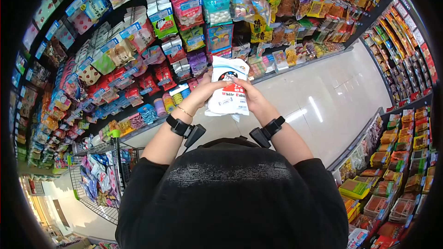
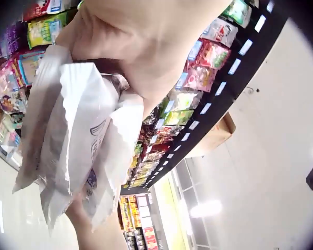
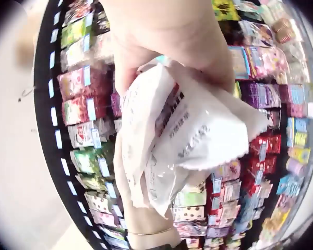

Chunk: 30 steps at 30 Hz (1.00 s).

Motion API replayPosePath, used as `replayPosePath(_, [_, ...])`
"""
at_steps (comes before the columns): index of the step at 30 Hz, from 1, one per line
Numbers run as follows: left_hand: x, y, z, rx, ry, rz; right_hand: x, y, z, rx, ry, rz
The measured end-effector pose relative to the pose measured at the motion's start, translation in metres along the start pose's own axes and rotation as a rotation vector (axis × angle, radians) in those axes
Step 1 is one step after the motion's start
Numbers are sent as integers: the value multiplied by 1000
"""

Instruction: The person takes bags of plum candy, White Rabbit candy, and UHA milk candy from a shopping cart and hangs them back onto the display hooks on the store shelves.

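Observation:
A few white candy bags, the front one printed "White Rabbit" in red with a blue stripe, are held together upright in front of the body. My left hand grips their left side, thumb across the front. On the other side my right hand grips them too, its thumb near the middle of the print. The left wrist view shows the crimped lower ends of the white bags fanned below the palm. From the right wrist, the bags spread apart at the bottom; my fingers' far sides are hidden behind them.
Shelves of hanging sweet packets with blue price tags stand ahead and to the left. A shopping cart with patterned bags inside is at the left. More racks of packaged snacks line the right, across the tiled floor.

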State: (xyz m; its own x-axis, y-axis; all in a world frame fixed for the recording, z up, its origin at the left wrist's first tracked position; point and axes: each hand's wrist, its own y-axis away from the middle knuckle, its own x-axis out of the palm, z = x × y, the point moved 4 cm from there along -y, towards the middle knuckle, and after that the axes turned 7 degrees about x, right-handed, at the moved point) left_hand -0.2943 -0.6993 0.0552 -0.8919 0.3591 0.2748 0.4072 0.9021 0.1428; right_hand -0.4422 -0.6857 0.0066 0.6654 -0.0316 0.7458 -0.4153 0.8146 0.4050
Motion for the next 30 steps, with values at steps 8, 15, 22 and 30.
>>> replayPosePath(8, [38, 7, 22, 363, -96, 35, -29, 31, 16, -127, -275, 160])
replayPosePath(15, [94, 27, 5, 534, -237, 53, -46, 45, 14, -96, -342, 190])
replayPosePath(22, [117, 38, 2, 654, -670, 28, -57, 56, 20, -156, -342, 209])
replayPosePath(30, [105, 27, 22, 519, -343, -51, -58, 59, 23, -147, -334, 225])
